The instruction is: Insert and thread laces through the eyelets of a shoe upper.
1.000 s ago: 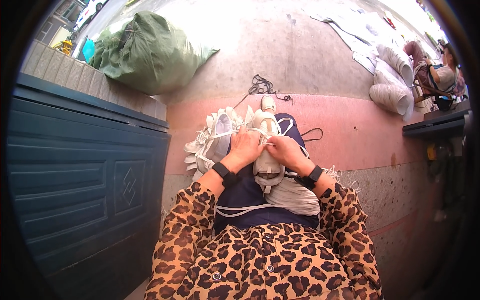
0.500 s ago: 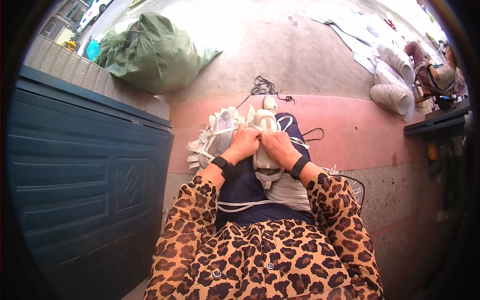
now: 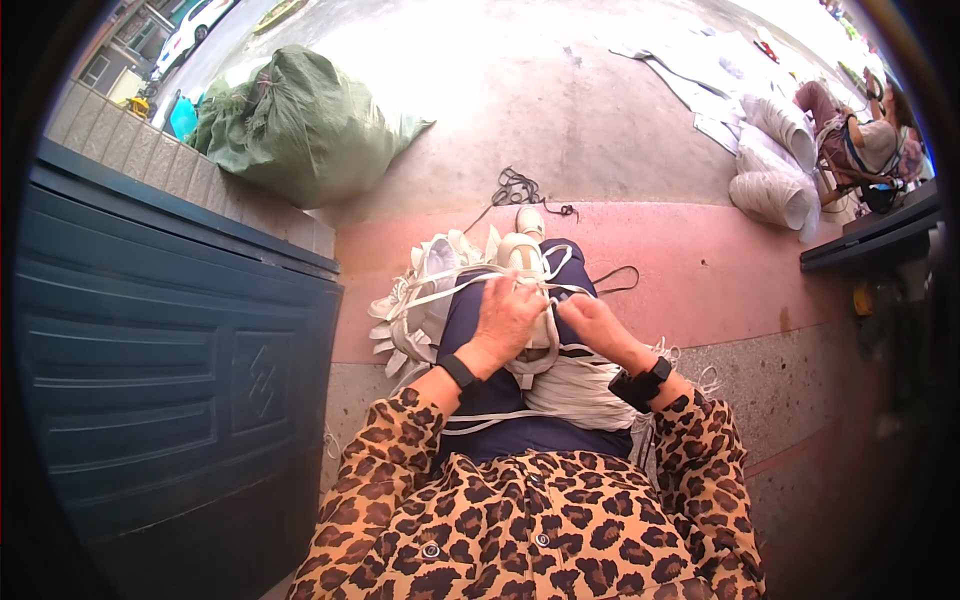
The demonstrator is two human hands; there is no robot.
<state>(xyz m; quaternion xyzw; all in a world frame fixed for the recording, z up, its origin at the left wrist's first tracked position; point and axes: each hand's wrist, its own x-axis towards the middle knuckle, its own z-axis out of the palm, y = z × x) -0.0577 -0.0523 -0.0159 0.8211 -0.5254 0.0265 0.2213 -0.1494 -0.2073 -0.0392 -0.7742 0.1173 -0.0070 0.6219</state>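
A pale shoe (image 3: 522,258) lies on the person's dark-trousered lap, its toe to twelve o'clock; I take it as the clock's centre. The left hand (image 3: 506,320) is over it with bent fingers near white laces (image 3: 462,275), and the right hand (image 3: 594,324) is curled at its four o'clock side. I cannot tell if either one pinches a lace. A pink floor band (image 3: 710,270) crosses beneath, with pale concrete (image 3: 470,130) toward twelve and a speckled grey strip (image 3: 745,365) toward four. A green sack (image 3: 305,135) stands at ten, a blue panelled door (image 3: 170,350) near nine, and white bundles (image 3: 775,185) at two, beside a seated person (image 3: 882,140).
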